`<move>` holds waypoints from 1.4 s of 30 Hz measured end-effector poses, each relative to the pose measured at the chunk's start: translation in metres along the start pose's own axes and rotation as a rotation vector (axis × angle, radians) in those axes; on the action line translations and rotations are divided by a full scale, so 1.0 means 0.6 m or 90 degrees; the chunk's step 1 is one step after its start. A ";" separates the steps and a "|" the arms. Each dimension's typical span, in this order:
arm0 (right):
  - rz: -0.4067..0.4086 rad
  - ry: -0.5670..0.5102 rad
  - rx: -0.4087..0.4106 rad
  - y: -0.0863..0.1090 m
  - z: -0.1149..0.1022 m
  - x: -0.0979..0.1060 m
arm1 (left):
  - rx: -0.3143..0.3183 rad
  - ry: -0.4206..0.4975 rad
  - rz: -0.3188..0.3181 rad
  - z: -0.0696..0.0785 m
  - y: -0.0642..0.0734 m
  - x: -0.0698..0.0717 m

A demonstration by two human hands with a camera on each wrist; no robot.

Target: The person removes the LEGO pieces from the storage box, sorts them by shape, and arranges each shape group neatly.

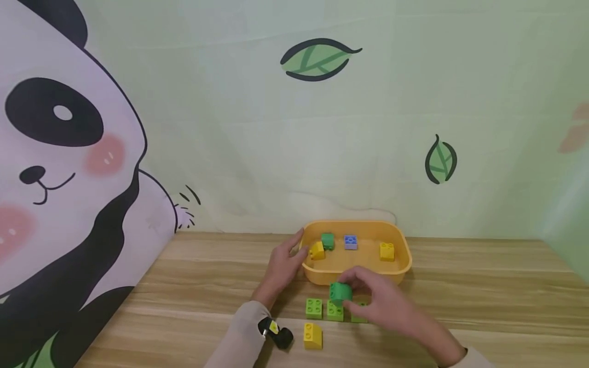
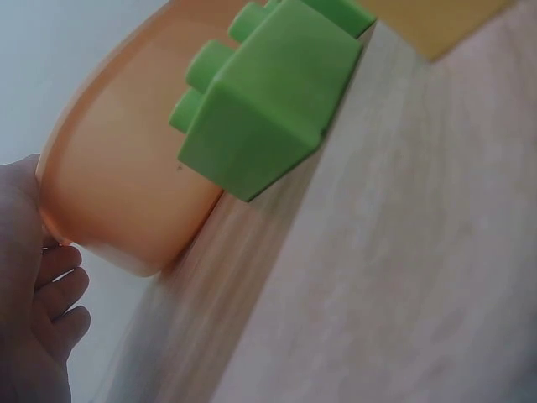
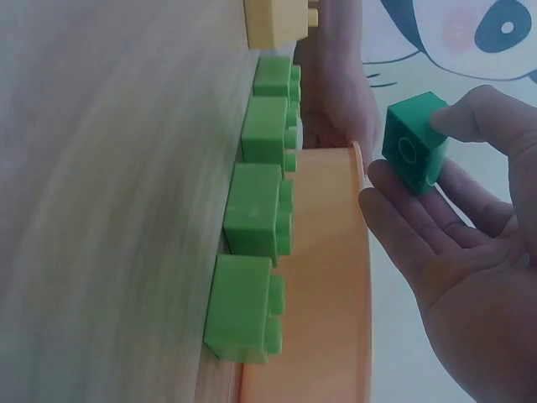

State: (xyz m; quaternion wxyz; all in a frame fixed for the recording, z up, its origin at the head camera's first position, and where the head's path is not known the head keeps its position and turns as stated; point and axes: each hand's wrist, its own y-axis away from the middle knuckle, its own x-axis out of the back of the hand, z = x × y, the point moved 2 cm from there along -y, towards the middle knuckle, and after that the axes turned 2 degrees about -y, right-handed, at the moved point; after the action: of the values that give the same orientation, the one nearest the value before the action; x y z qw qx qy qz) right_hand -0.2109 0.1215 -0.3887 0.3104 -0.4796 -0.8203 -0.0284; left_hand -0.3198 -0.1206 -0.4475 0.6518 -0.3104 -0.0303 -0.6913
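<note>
Bricks of light green [image 1: 314, 308] stand four in a row on the table [image 1: 483, 286] before the orange tray [image 1: 322, 277], with a yellow brick [image 1: 313, 336] on the near side, so the work looks partway along. The right hand [image 1: 384, 302] pinches a dark-green brick [image 1: 341, 294], raised and not yet set down, while the left hand [image 1: 282, 263] grips the tray's left end. Four other bricks [image 1: 350, 243] inside the tray seem left to handle.

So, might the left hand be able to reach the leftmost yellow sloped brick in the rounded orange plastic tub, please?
Probably yes: the left hand holds the tub close beside that yellow brick, and the open top leaves the way free.
</note>
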 end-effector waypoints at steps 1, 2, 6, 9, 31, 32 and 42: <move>-0.004 -0.003 -0.005 0.001 -0.001 -0.002 | 0.004 0.000 -0.002 0.000 0.000 0.000; -0.009 -0.004 -0.008 0.003 -0.001 -0.004 | 0.005 0.000 -0.003 -0.001 0.000 0.000; -0.026 -0.004 -0.001 0.011 -0.003 -0.011 | 0.007 0.001 -0.006 -0.002 -0.001 -0.001; -0.041 0.011 0.004 0.018 -0.002 -0.016 | 0.002 0.004 -0.004 -0.001 -0.001 0.000; -0.105 0.045 -0.049 0.037 0.005 -0.034 | 0.003 -0.002 -0.005 -0.002 -0.002 -0.001; -0.106 0.046 -0.050 0.038 0.005 -0.035 | 0.003 -0.005 -0.005 -0.002 -0.002 -0.001; -0.114 0.023 -0.067 0.039 0.003 -0.035 | 0.011 -0.006 -0.013 -0.003 -0.002 0.000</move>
State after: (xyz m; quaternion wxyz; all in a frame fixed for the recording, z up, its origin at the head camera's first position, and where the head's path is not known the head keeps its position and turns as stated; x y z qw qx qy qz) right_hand -0.1856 0.1183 -0.4072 0.2956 -0.4192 -0.8516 -0.1077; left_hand -0.3217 -0.1212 -0.4481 0.6470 -0.3079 -0.0429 -0.6962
